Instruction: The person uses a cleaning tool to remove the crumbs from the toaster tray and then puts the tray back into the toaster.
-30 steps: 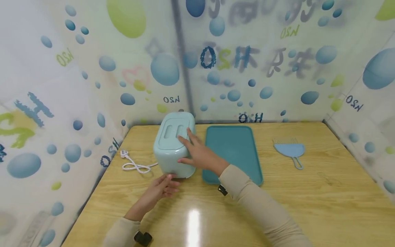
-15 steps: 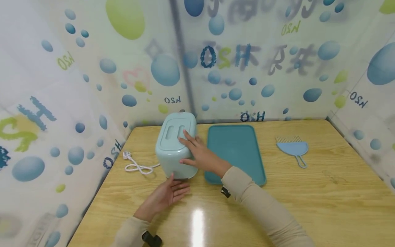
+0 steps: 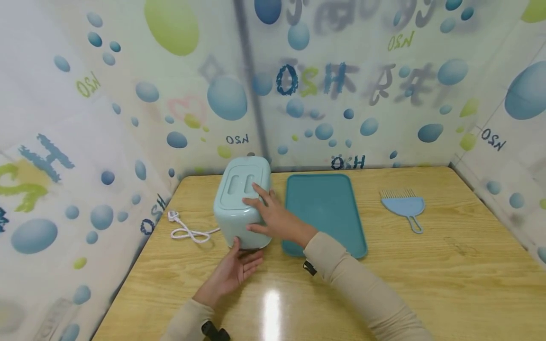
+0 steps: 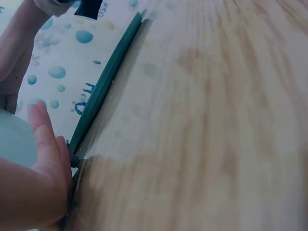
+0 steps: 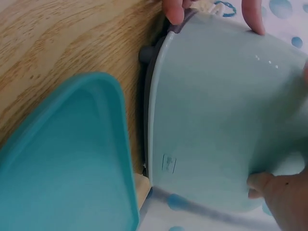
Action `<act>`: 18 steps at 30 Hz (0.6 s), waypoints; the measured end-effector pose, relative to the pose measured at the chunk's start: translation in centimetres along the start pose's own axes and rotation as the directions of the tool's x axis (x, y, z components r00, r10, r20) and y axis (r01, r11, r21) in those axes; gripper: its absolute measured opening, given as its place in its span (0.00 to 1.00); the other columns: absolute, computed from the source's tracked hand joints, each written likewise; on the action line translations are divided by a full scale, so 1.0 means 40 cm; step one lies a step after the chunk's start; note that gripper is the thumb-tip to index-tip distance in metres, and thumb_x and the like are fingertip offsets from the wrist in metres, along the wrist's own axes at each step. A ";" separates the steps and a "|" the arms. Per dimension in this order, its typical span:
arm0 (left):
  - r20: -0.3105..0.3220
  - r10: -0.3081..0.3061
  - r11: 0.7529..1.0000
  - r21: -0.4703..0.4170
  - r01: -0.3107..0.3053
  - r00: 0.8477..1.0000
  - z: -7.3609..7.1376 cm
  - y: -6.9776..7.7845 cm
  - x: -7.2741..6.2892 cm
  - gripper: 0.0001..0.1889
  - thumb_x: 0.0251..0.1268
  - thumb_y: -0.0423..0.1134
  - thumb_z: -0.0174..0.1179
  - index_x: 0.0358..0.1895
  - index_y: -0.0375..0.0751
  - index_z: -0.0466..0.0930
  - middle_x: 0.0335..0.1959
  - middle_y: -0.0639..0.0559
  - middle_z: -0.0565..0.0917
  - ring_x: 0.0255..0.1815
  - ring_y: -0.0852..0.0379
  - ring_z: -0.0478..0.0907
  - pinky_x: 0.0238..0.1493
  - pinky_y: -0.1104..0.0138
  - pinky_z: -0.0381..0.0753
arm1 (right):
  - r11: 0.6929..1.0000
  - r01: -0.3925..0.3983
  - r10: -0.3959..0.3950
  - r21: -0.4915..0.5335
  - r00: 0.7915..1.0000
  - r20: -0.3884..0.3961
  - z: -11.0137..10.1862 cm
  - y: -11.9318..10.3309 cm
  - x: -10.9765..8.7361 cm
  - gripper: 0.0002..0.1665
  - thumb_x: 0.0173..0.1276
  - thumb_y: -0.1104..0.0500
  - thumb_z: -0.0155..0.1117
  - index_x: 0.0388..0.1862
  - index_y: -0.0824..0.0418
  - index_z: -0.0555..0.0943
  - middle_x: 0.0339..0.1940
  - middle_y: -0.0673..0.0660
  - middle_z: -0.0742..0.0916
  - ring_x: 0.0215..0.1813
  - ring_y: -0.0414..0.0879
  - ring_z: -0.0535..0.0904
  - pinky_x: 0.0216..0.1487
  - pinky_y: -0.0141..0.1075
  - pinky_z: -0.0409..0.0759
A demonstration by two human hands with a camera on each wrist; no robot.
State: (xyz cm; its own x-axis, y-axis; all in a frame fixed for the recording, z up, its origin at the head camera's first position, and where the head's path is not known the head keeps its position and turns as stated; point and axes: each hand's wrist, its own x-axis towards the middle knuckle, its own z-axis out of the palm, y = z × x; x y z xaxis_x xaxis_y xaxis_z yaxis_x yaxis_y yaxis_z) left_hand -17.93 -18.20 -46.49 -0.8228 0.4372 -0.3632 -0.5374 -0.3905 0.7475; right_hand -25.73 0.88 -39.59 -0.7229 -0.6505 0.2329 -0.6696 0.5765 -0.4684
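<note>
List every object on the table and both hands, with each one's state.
Light-blue corded appliance: upright, top closed
White power cord: loosely looped
Plug: unplugged, lying loose
Teal tray: flat, hollow side up
Light-blue comb: lying flat, untouched
Left hand: thumb against the appliance's front, fingers loosely extended near its base
Right hand: fingers spread, touching the appliance

From my remote station, I identify an enclosed booth: a wood-grain bench, bounded on three sides by printed sheeting (bubble pattern, lettering).
</note>
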 end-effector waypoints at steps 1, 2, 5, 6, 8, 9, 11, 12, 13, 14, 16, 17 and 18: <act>-0.006 -0.001 0.999 0.036 0.002 1.000 0.000 -0.001 0.000 0.47 0.65 0.69 0.31 0.71 0.31 0.33 0.45 0.52 0.83 0.41 0.63 0.85 0.44 0.75 0.82 | 1.000 0.001 -0.001 -0.011 1.000 0.003 0.001 -0.003 0.001 0.43 0.66 0.38 0.58 0.75 0.44 0.53 0.81 0.55 0.42 0.73 0.80 0.44 0.64 0.64 0.67; -0.015 -0.004 0.997 0.073 0.005 1.000 -0.001 -0.003 0.001 0.48 0.64 0.70 0.29 0.72 0.32 0.31 0.45 0.51 0.84 0.40 0.62 0.86 0.44 0.74 0.82 | 1.000 0.007 -0.006 -0.024 1.000 0.001 0.003 -0.006 0.003 0.44 0.65 0.38 0.59 0.75 0.45 0.53 0.80 0.56 0.42 0.73 0.81 0.44 0.64 0.64 0.67; -0.053 -0.012 0.978 0.208 0.023 0.999 -0.004 -0.008 0.005 0.50 0.63 0.72 0.25 0.73 0.34 0.26 0.44 0.50 0.85 0.39 0.61 0.86 0.41 0.71 0.83 | 0.998 0.027 -0.029 -0.057 0.999 -0.024 0.011 -0.011 0.006 0.47 0.62 0.39 0.62 0.73 0.48 0.52 0.79 0.61 0.43 0.71 0.83 0.45 0.65 0.63 0.66; -0.063 -0.015 0.968 0.250 0.030 0.998 -0.005 -0.009 0.007 0.50 0.62 0.72 0.24 0.73 0.35 0.25 0.44 0.49 0.86 0.38 0.60 0.86 0.41 0.70 0.84 | 0.998 0.031 -0.034 -0.058 0.999 -0.035 0.014 -0.010 0.008 0.47 0.62 0.39 0.63 0.73 0.49 0.53 0.79 0.62 0.44 0.71 0.83 0.45 0.65 0.63 0.66; -0.092 -0.013 0.948 0.316 0.042 0.996 -0.002 -0.012 0.010 0.50 0.62 0.73 0.21 0.74 0.37 0.25 0.42 0.49 0.87 0.36 0.59 0.86 0.39 0.68 0.84 | 0.998 0.039 -0.042 -0.055 0.998 -0.054 0.019 -0.009 0.009 0.46 0.63 0.40 0.64 0.73 0.50 0.53 0.79 0.63 0.45 0.71 0.84 0.45 0.66 0.63 0.65; -0.107 -0.009 0.937 0.345 0.046 0.994 -0.001 -0.013 0.012 0.49 0.61 0.73 0.20 0.74 0.37 0.25 0.40 0.49 0.87 0.35 0.59 0.86 0.38 0.67 0.84 | 0.997 0.043 -0.046 -0.057 0.997 -0.059 0.021 -0.009 0.010 0.46 0.63 0.41 0.64 0.72 0.51 0.53 0.78 0.64 0.45 0.71 0.84 0.45 0.67 0.63 0.64; -0.134 -0.008 0.921 0.384 0.059 0.991 0.008 -0.022 0.017 0.48 0.62 0.72 0.18 0.74 0.38 0.24 0.35 0.50 0.87 0.32 0.59 0.86 0.37 0.65 0.85 | 0.996 0.053 -0.057 -0.068 0.997 -0.058 0.020 -0.005 0.006 0.45 0.64 0.41 0.64 0.72 0.52 0.54 0.78 0.64 0.46 0.72 0.82 0.46 0.70 0.63 0.59; -0.149 -0.006 0.915 0.398 0.066 0.989 0.011 -0.025 0.019 0.48 0.63 0.72 0.16 0.74 0.37 0.25 0.33 0.51 0.87 0.30 0.59 0.86 0.36 0.64 0.85 | 0.996 0.056 -0.060 -0.073 0.997 -0.052 0.019 -0.004 0.004 0.45 0.64 0.41 0.63 0.72 0.53 0.53 0.78 0.65 0.45 0.72 0.81 0.46 0.71 0.63 0.57; -0.169 -0.003 0.909 0.410 0.074 0.986 0.016 -0.027 0.021 0.47 0.64 0.71 0.15 0.74 0.36 0.27 0.31 0.52 0.86 0.29 0.59 0.86 0.36 0.64 0.85 | 0.995 0.063 -0.067 -0.079 0.996 -0.051 0.016 -0.004 0.003 0.45 0.64 0.41 0.63 0.72 0.54 0.54 0.78 0.65 0.45 0.72 0.81 0.46 0.71 0.63 0.55; -0.185 0.001 0.903 0.423 0.079 0.983 0.017 -0.028 0.023 0.46 0.65 0.70 0.15 0.73 0.35 0.28 0.29 0.52 0.86 0.28 0.59 0.85 0.35 0.63 0.85 | 0.993 0.074 -0.078 -0.089 0.996 -0.053 0.015 -0.004 0.004 0.45 0.64 0.41 0.63 0.72 0.54 0.54 0.77 0.66 0.46 0.73 0.80 0.47 0.72 0.63 0.53; -0.233 0.007 0.893 0.440 0.099 0.972 0.020 -0.029 0.026 0.46 0.67 0.69 0.13 0.71 0.29 0.37 0.26 0.53 0.84 0.25 0.59 0.85 0.34 0.63 0.85 | 0.988 0.098 -0.105 -0.116 0.993 -0.058 0.010 -0.007 0.008 0.45 0.65 0.42 0.63 0.71 0.56 0.54 0.77 0.67 0.47 0.73 0.77 0.51 0.73 0.63 0.50; -0.259 0.010 0.890 0.443 0.109 0.966 0.021 -0.028 0.028 0.46 0.68 0.68 0.13 0.69 0.27 0.42 0.24 0.53 0.84 0.24 0.59 0.84 0.33 0.63 0.85 | 0.986 0.108 -0.117 -0.130 0.991 -0.062 0.009 -0.008 0.010 0.45 0.65 0.42 0.63 0.71 0.56 0.54 0.76 0.68 0.47 0.73 0.76 0.53 0.73 0.63 0.50; -0.283 0.015 0.889 0.444 0.117 0.959 0.021 -0.027 0.030 0.46 0.69 0.68 0.13 0.67 0.25 0.48 0.23 0.53 0.83 0.23 0.59 0.84 0.32 0.63 0.85 | 0.982 0.121 -0.132 -0.148 0.989 -0.069 0.009 -0.008 0.012 0.45 0.65 0.42 0.63 0.71 0.57 0.54 0.76 0.68 0.48 0.73 0.74 0.55 0.73 0.63 0.51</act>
State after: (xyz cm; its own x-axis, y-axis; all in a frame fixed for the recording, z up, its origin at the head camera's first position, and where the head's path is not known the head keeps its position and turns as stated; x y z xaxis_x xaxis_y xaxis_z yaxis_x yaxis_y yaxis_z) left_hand -18.16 -16.56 -47.27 -0.8493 0.1847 -0.4946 -0.4918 0.0637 0.8684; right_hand -25.82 0.20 -39.62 -0.6379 -0.6856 0.3507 -0.7700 0.5602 -0.3053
